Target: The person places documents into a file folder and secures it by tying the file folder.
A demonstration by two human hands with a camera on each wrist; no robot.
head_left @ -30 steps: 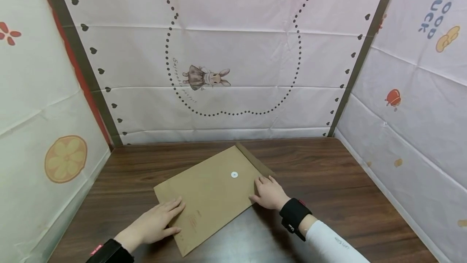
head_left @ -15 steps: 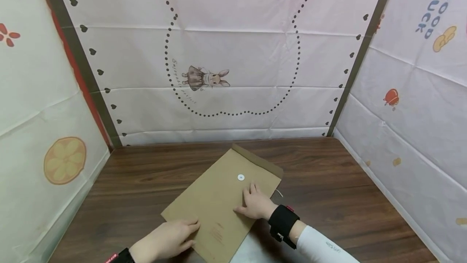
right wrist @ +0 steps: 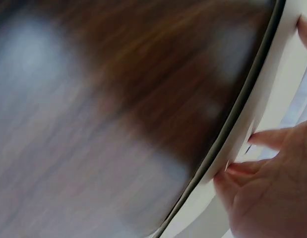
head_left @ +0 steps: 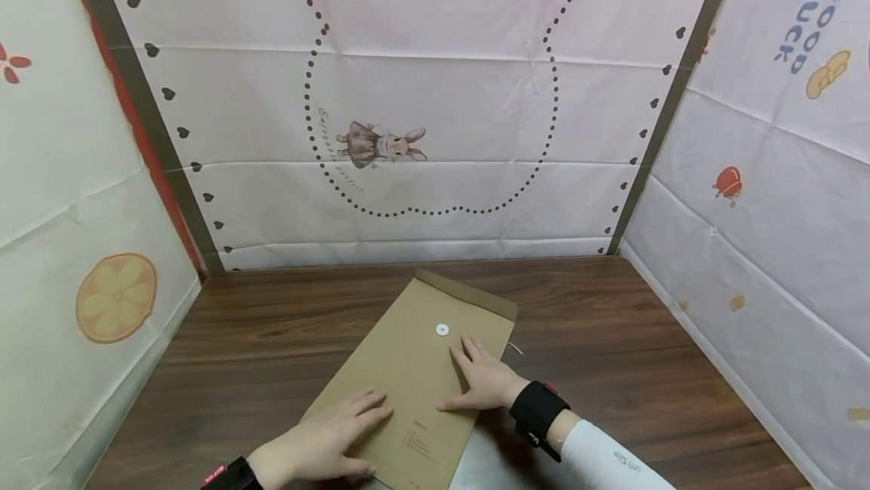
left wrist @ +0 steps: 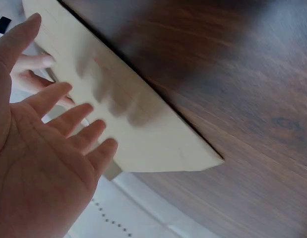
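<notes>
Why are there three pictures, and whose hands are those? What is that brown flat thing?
Those are a person's two bare hands, not a machine. The person wears three small cameras. The big picture comes from one on the head, looking down at a dark wooden table with printed cloth walls around it. The other two come from cameras strapped to the wrists, so each shows its own hand from very close and looks blurry.

The brown flat thing is a paper envelope lying on the table. It has a small white round button near its top flap, and a thin string pokes out at its right edge.

The left hand lies flat on the envelope's near left part, fingers straight. The right hand rests flat on its middle, just below the button. Neither hand grips anything; both only touch the envelope.
</notes>
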